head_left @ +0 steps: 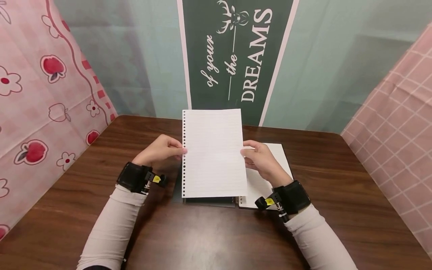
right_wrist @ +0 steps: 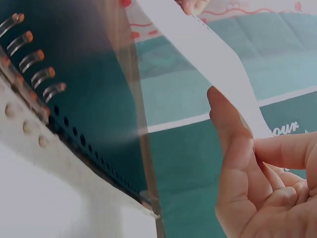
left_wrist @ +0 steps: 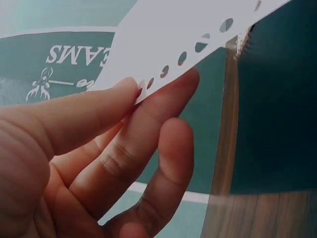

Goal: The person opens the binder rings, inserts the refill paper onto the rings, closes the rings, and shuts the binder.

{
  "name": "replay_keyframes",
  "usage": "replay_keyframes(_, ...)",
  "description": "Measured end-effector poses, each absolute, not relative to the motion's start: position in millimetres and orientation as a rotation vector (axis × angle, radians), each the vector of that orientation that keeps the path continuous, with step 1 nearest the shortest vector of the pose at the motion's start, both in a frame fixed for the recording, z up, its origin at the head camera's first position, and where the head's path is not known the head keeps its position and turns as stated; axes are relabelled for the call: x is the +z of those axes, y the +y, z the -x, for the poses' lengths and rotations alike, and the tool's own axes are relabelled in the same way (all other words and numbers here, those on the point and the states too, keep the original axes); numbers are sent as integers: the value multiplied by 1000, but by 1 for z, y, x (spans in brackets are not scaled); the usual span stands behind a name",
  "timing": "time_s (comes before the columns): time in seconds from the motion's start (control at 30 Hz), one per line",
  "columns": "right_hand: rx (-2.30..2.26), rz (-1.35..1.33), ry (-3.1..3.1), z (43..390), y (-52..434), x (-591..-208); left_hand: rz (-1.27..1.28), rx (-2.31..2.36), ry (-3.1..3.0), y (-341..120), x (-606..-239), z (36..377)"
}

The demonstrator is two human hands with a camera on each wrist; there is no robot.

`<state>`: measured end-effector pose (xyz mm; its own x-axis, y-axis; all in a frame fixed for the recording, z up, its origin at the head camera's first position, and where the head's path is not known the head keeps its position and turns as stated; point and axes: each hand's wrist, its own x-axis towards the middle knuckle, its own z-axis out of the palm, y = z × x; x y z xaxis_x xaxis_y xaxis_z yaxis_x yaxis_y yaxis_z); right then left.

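Note:
A white lined sheet of loose-leaf paper (head_left: 214,153), punched with a row of holes along its left edge, is held up above an open ring binder (head_left: 210,201). My left hand (head_left: 162,149) pinches the holed edge between thumb and fingers. The right hand (head_left: 262,159) pinches the opposite edge, its thumb in front. In the right wrist view, metal binder rings (right_wrist: 43,74) stand up with their tips showing. Beside them lies a stack of punched paper (right_wrist: 59,193), on the binder's right side. The sheet hides much of the dark cover in the head view.
The binder lies on a brown wooden table (head_left: 206,236). Behind it hangs a green cloth with white lettering (head_left: 236,67). A red-and-white apple-print cloth (head_left: 37,112) borders the left, and a pink checked cloth (head_left: 398,112) the right.

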<state>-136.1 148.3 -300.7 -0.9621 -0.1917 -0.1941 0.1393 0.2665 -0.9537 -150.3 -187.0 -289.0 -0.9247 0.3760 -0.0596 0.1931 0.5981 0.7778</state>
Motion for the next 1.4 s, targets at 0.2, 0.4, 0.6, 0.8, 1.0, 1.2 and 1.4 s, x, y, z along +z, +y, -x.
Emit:
replay_keyframes(0.2, -1762, 37, 2277, 133, 160, -296, -503, 1240, 2592, -173, -288, 152)
replay_keyframes(0.4, -1757, 14, 2287, 127, 172, -296, -559, 1244, 2592, -161, -288, 154)
replay_keyframes(0.6, -1775, 34, 2299, 123, 189, -294, -589, 1289, 2552, -144, -289, 158)
replay_keyframes(0.8, -1781, 35, 2319, 120, 207, -290, -582, 1360, 2483, -125, -290, 162)
replay_keyframes(1.0, -1749, 21, 2350, 116, 226, -287, -602, 1443, 2398, -107, -292, 166)
replay_keyframes(1.2, -1749, 26, 2353, 111, 245, -289, -638, 1454, 2357, -87, -297, 169)
replay_keyframes(1.4, -1768, 30, 2342, 106, 263, -292, -675, 1458, 2340, -69, -299, 169)
